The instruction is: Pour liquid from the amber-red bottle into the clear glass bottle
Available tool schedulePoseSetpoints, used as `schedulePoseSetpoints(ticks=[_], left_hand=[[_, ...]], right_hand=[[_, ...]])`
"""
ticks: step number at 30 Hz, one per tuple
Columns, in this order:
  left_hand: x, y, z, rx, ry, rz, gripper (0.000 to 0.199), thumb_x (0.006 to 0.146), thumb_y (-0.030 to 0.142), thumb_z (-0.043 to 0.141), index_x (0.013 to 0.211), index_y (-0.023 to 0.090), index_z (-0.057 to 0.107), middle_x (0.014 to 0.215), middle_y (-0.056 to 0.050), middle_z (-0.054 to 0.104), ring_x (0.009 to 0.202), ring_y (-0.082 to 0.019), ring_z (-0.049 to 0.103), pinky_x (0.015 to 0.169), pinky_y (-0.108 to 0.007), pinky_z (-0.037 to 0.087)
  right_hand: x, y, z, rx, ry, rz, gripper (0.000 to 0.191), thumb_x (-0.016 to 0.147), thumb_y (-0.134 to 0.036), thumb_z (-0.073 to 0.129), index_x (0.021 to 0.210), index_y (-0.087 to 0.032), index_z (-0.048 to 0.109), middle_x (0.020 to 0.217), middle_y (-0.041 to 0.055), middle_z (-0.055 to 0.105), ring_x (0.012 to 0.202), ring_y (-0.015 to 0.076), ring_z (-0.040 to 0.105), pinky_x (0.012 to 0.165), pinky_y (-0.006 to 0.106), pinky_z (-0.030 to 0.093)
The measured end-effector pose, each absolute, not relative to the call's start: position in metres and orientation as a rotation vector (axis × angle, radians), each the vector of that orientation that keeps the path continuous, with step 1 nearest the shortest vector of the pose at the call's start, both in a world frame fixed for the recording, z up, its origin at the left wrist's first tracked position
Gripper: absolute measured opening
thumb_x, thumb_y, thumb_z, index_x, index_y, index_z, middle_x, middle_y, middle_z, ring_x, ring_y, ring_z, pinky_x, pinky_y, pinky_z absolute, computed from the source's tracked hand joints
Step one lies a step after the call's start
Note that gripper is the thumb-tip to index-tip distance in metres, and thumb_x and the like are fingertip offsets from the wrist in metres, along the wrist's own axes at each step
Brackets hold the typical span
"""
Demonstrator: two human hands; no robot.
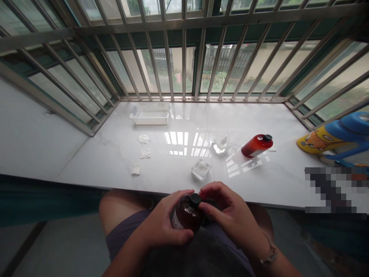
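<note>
A dark reddish-brown bottle (188,217) with a black cap (195,199) and a pale label is held over my lap, just below the table's front edge. My left hand (165,219) wraps round its body from the left. On the other side, the curled thumb and forefinger of my right hand (226,204) are at the cap. A clear square glass jar (201,169) stands on the table just beyond my hands. Behind it to the right is another clear glass container (221,145). Farther right stands a red bottle (257,146) with a black cap.
The white marbled table (178,181) runs back to a barred window (184,61). A white perforated basket (151,114) sits at back left, with several crumpled white pieces (144,139) before it. At right are a blue-and-yellow flask (325,136) and a pixelated patch.
</note>
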State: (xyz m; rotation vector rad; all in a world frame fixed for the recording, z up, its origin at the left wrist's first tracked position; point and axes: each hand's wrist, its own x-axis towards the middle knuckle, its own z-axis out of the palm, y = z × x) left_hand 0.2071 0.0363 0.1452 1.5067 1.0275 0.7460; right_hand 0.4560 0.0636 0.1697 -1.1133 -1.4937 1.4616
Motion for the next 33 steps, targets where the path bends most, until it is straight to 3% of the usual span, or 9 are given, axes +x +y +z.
schedulePoseSetpoints(ticks=[9, 17, 21, 26, 30, 33], left_hand=[[0.199, 0.037, 0.15, 1.734, 1.152, 0.666, 0.093, 0.077, 0.044, 0.093, 0.159, 0.032, 0.05, 0.144, -0.009, 0.067, 0.128, -0.032, 0.068, 0.111, -0.042, 0.055], [0.201, 0.034, 0.15, 1.864, 1.232, 0.66, 0.095, 0.076, 0.034, 0.092, 0.159, 0.036, 0.045, 0.148, -0.005, 0.065, 0.129, -0.029, 0.067, 0.111, -0.041, 0.055], [0.205, 0.034, 0.149, 1.965, 1.335, 0.683, 0.095, 0.075, 0.026, 0.091, 0.157, 0.034, 0.045, 0.143, -0.005, 0.069, 0.125, -0.029, 0.069, 0.107, -0.042, 0.057], [0.207, 0.035, 0.144, 2.075, 1.472, 0.711, 0.093, 0.071, 0.02, 0.088, 0.154, 0.03, 0.047, 0.14, -0.008, 0.071, 0.122, -0.031, 0.071, 0.104, -0.045, 0.059], [0.207, 0.035, 0.141, 2.151, 1.502, 0.682, 0.097, 0.071, 0.02, 0.089, 0.156, 0.029, 0.043, 0.14, -0.009, 0.072, 0.123, -0.033, 0.071, 0.102, -0.047, 0.058], [0.207, 0.036, 0.138, 2.186, 1.493, 0.661, 0.098, 0.071, 0.02, 0.089, 0.157, 0.029, 0.042, 0.141, -0.01, 0.071, 0.124, -0.033, 0.07, 0.103, -0.048, 0.058]], right_hand=[[0.452, 0.062, 0.171, -1.05, -1.619, 1.403, 0.027, 0.099, -0.032, 0.077, 0.124, -0.029, 0.069, 0.119, 0.0037, 0.077, 0.111, 0.0216, 0.076, 0.101, 0.038, 0.064], [0.448, 0.067, 0.177, -1.072, -1.909, 1.069, 0.035, 0.095, -0.032, 0.082, 0.128, -0.032, 0.069, 0.113, 0.0011, 0.075, 0.099, 0.0199, 0.073, 0.089, 0.034, 0.062], [0.446, 0.066, 0.178, -1.12, -1.944, 1.029, 0.029, 0.098, -0.027, 0.077, 0.125, -0.032, 0.068, 0.107, 0.0008, 0.073, 0.092, 0.0183, 0.071, 0.083, 0.032, 0.061], [0.445, 0.065, 0.174, -1.087, -1.975, 1.069, 0.034, 0.102, -0.02, 0.065, 0.134, -0.03, 0.063, 0.123, 0.0046, 0.071, 0.105, 0.0193, 0.072, 0.095, 0.035, 0.061], [0.446, 0.065, 0.169, -1.235, -1.982, 1.005, 0.033, 0.099, -0.033, 0.076, 0.13, -0.026, 0.066, 0.105, 0.0036, 0.073, 0.08, 0.0182, 0.071, 0.077, 0.034, 0.062], [0.447, 0.066, 0.168, -1.245, -2.037, 0.968, 0.021, 0.102, -0.03, 0.071, 0.123, -0.027, 0.07, 0.102, 0.0029, 0.075, 0.085, 0.02, 0.072, 0.08, 0.035, 0.06]])
